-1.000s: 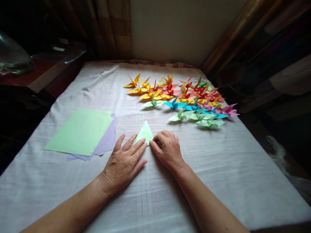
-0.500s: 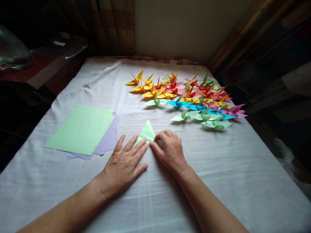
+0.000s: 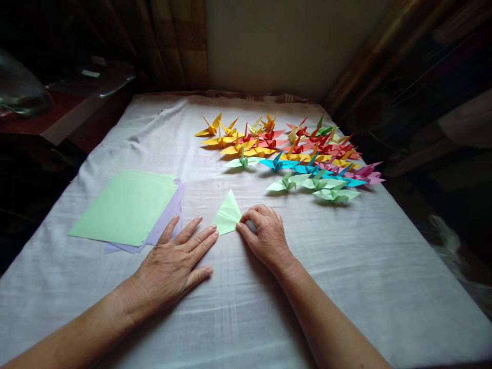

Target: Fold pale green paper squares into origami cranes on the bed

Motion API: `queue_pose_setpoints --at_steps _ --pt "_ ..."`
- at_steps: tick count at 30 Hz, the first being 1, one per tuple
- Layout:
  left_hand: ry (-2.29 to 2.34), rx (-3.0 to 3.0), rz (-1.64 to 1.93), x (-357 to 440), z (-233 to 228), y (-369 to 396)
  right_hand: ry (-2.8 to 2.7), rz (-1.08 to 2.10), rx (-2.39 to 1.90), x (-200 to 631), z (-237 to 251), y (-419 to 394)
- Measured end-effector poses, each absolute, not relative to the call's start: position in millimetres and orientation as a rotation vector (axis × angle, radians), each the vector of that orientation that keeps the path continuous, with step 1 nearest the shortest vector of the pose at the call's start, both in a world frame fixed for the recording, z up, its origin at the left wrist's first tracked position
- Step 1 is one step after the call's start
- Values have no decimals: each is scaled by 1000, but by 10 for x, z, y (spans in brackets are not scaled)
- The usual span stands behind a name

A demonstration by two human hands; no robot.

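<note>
Left hand (image 3: 175, 264) slid lower left off pale green folded paper triangle (image 3: 227, 214), now spread flat on cloth; right hand (image 3: 265, 236) pinches triangle's right corner. Early fold only; many coloured paper cranes (image 3: 288, 154) finished, upper centre.

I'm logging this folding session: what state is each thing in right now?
Green triangle: folded, flat on the cloth.
Paper stack: unfolded, green sheet on top.
Paper cranes: finished, in rows.
Left hand: flat, fingers spread, beside the triangle.
Right hand: pinching the triangle's corner.
</note>
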State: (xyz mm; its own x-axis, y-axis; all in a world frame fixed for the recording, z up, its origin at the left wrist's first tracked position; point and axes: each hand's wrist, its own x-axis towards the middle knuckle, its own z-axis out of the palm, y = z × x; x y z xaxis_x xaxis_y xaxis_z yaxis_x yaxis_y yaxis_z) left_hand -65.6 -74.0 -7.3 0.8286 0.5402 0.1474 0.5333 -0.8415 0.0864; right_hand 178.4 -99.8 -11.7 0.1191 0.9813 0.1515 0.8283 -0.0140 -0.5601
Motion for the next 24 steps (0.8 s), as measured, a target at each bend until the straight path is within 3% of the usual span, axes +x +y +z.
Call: queue_pose_setpoints --at_steps 12,24 --pt "870 3029 226 -935 25 -775 -1742 402 -1831 1823 -124 -993" --pt "1042 2989 423 -215 194 -583 -1750 347 -1749 1858 -192 -986"
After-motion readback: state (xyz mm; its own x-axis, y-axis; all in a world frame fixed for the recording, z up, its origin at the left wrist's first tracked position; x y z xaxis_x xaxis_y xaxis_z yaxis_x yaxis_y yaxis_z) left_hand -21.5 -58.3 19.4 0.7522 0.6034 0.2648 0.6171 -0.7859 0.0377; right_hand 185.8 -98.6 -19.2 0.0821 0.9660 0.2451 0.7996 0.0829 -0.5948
